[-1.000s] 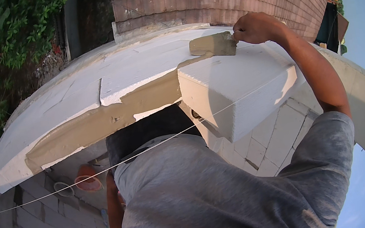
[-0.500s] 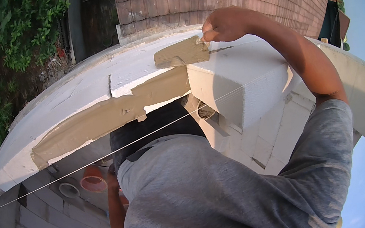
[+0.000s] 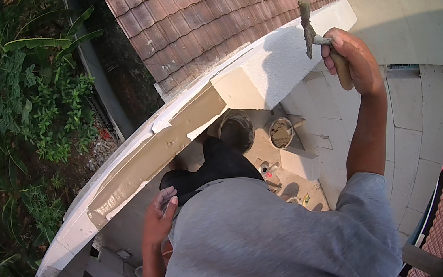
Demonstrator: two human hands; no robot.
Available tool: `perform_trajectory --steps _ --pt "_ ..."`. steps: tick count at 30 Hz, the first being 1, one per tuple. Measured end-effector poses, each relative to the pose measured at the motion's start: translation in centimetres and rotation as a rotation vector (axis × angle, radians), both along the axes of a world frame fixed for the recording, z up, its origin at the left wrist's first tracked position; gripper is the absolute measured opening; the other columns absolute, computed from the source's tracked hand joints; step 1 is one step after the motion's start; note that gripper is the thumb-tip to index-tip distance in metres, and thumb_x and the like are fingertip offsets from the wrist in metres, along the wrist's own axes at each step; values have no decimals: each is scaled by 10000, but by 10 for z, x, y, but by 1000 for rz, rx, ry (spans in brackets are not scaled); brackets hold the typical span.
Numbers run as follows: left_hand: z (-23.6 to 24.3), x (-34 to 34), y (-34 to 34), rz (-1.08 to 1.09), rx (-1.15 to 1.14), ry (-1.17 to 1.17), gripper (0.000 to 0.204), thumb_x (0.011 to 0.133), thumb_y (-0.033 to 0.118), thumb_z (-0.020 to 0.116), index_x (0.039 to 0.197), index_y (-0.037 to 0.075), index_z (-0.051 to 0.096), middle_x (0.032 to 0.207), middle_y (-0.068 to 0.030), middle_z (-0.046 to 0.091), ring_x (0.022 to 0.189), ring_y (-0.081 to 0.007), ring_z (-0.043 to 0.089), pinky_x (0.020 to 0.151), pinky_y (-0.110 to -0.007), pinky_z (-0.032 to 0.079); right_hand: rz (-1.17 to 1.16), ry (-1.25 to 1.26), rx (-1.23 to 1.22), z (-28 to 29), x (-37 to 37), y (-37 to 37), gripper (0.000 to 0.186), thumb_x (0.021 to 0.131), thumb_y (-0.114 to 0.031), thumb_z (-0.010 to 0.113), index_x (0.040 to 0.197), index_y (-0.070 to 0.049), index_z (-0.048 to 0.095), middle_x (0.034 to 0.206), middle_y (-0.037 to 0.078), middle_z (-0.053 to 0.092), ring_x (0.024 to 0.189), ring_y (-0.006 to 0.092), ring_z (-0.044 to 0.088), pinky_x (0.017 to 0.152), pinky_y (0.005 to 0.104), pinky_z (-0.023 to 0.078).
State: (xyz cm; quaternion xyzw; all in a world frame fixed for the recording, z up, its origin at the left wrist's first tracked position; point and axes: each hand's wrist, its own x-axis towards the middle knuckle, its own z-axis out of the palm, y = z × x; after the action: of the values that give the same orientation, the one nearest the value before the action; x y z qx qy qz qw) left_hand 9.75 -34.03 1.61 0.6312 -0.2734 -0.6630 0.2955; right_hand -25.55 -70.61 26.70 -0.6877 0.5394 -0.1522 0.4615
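Note:
My right hand (image 3: 356, 61), at the right above the wall, is wrapped round the wooden handle of a trowel (image 3: 306, 25). The blade is seen edge-on, with grey-brown mortar stuck to it. My left hand (image 3: 159, 215) is beside my waist, near the inner side of the wall, its fingers loosely apart and holding nothing. Between the hands runs a wall of white blocks, one pale block (image 3: 286, 65) standing higher. Left of that block a smooth bed of wet mortar (image 3: 162, 147) covers the lower course.
Below stand a bucket (image 3: 281, 133) of mortar and a dark tub (image 3: 236, 130). A tiled roof (image 3: 231, 11) lies beyond the wall, with green plants (image 3: 51, 112) down at the left. A block wall (image 3: 412, 127) rises at the right.
The trowel, earlier flat over the wall top beside the mortar bed, is now lifted, turned edge-on and farther right. My left hand has come up into sight. The view has turned.

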Motion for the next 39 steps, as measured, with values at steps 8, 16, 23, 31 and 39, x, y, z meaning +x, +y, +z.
perform_trajectory --steps 8,16,23,31,39 --pt "54 -63 -170 -238 -806 -470 943 753 373 929 1479 -16 471 1411 -244 534 1343 -375 540 1115 -458 451 -817 -580 122 -131 -79 203 357 1010 -301 450 1092 0 623 844 56 590 741 148 556 699 287 472" --pt "67 -130 -244 -290 -1020 -589 1326 650 519 962 1548 -138 241 1526 -327 391 1431 -428 418 1180 -468 362 -1237 -604 108 -237 -75 291 280 1009 -243 534 1177 -28 596 912 60 616 738 144 601 672 304 538" --pt "52 -153 -264 -217 -1046 -403 1017 684 290 996 1409 -97 397 1358 -230 516 1267 -308 509 1102 -395 396 -1361 -1011 444 -331 -66 304 364 996 -361 544 1208 -67 568 841 56 561 630 140 536 551 309 465" --pt "38 -163 -267 -373 -1141 -623 1126 724 243 972 1505 -58 219 1469 -264 357 1358 -337 418 1182 -465 286 -1307 -1045 421 -384 -37 318 350 999 -290 508 1234 -40 578 819 67 584 597 158 555 544 303 475" --pt "5 -154 -264 -309 -1104 -596 357 840 137 865 1070 -50 666 989 -112 688 902 -205 660 894 -369 519 -1402 92 -74 -612 -53 398 380 991 -295 622 1197 18 558 1013 212 666 886 366 683 782 461 534"
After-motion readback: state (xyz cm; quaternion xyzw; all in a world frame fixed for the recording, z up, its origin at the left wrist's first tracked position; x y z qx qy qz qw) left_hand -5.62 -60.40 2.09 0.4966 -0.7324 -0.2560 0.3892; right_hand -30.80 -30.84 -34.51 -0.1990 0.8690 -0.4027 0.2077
